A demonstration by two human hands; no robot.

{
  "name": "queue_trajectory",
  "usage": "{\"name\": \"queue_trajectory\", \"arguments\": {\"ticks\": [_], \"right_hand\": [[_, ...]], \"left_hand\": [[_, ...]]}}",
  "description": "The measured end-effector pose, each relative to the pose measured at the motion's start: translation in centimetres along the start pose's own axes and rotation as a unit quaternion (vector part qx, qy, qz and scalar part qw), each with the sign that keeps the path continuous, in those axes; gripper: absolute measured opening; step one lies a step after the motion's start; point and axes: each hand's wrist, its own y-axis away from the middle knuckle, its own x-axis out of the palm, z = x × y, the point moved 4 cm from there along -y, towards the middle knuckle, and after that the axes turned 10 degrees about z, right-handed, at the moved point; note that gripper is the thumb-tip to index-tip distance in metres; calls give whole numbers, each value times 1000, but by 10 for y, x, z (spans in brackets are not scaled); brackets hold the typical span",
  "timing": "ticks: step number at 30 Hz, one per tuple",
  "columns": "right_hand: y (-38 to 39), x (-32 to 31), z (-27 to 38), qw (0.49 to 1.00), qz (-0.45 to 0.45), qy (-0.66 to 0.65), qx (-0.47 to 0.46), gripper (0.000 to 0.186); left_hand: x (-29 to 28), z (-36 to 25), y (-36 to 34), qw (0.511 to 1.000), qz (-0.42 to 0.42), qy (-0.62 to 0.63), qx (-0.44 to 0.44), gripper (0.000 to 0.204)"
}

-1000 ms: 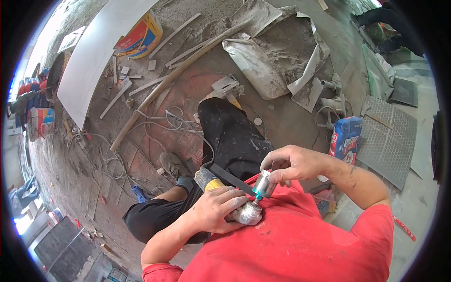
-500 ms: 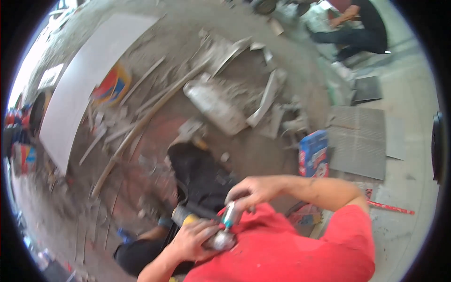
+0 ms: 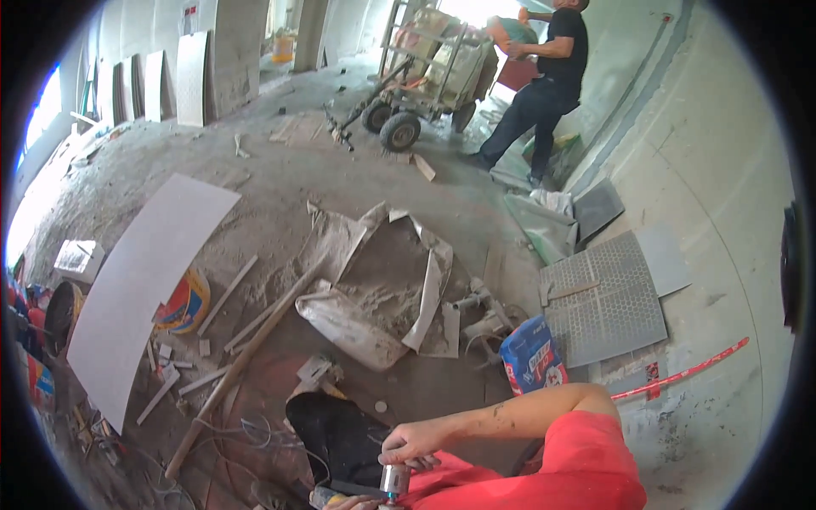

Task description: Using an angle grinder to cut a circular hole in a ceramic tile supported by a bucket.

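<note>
My right hand (image 3: 410, 444) is closed on a silver cylindrical bit (image 3: 394, 476) with a teal ring, low in the middle of the view. The bit stands upright on the head of a yellow and grey power tool (image 3: 325, 495), mostly cut off by the lower edge. My left hand (image 3: 350, 502) lies over the tool's body beneath the bit, only its upper fingers showing. Both hands are against my red shirt, beside my dark trouser leg.
Around me are a long pole (image 3: 240, 360), white board (image 3: 144, 280), bucket (image 3: 184, 306), rubble-filled sacking (image 3: 365, 331), blue bag (image 3: 534, 357) and grey tiles (image 3: 603, 314). A co-worker (image 3: 557, 72) stands by a loaded wheeled cart (image 3: 429, 64) against the right-hand wall.
The view has swung up to the far room and cart, pushing my hands down to the lower edge; they still hold tool and bit. The co-worker, earlier bent low, stands more upright.
</note>
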Motion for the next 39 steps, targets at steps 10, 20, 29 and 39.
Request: {"name": "queue_trajectory", "arguments": {"ticks": [10, 20, 29, 39], "right_hand": [[-8, 28, 10, 908, -129, 123, -380, 65], [10, 0, 28, 957, 22, 215, -194, 61], [-20, -12, 7, 982, 52, 172, -63, 60], [4, 9, 30, 947, -11, 120, -299, 58]], "left_hand": [[-9, -20, 7, 1000, -1, 17, 10, 55], [-19, -33, 4, 998, -33, 41, 16, 51], [-18, -28, 4, 998, -31, 45, 5, 47], [-18, -20, 1, 998, -43, 28, 27, 48]]}}
